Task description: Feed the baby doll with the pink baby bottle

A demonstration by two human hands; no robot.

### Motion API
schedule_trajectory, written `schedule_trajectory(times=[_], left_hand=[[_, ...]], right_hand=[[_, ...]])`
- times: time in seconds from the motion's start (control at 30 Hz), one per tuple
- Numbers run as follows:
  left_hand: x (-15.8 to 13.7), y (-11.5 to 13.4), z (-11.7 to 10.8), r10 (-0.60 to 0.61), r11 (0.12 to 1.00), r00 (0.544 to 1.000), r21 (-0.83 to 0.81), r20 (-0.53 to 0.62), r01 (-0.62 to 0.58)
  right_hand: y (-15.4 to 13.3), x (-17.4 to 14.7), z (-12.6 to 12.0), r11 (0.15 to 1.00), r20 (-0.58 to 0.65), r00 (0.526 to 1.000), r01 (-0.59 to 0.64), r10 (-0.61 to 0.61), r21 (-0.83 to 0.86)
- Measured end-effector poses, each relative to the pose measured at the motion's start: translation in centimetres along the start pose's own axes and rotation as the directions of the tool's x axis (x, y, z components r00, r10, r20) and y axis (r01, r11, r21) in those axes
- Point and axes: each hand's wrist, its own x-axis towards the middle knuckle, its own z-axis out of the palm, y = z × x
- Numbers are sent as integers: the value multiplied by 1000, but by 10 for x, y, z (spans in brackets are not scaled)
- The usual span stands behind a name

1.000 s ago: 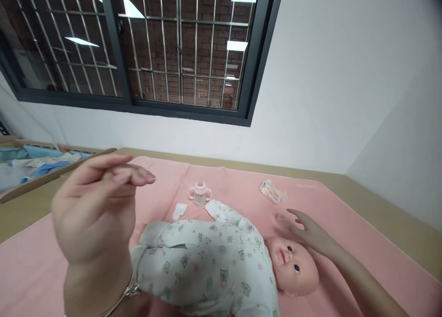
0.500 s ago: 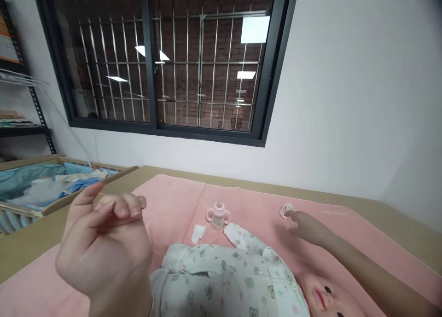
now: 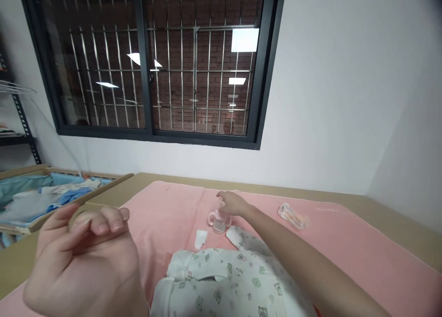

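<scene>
A doll in a white printed onesie lies on a pink mat, its head out of view. My right hand reaches over the doll's sleeve, and its fingers curl down onto the top of a small pink-handled baby bottle standing upright on the mat. My left hand is raised close to the camera at lower left, with fingers bent against the thumb and nothing visible in it.
A small white cloth piece lies left of the bottle. A crinkled packet lies further right on the mat. A wooden-framed cot with blue cloths stands at the left, a barred window behind, and a tan table edge by the wall.
My right hand moved left from the packet to the bottle's top. The view shifted, so the doll's head dropped out of frame. My left hand sank lower and to the left.
</scene>
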Motion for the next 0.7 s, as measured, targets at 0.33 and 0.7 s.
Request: schedule_trajectory(times=[0.33, 0.7], left_hand=[[-6, -3, 7, -68, 995, 996, -74, -57, 64], [-8, 3, 14, -130, 990, 989, -64, -72, 126]], right_hand=[[1, 11, 21, 994, 108, 991, -72, 80, -77], [4, 28, 39, 988, 73, 997, -22, 33, -152]])
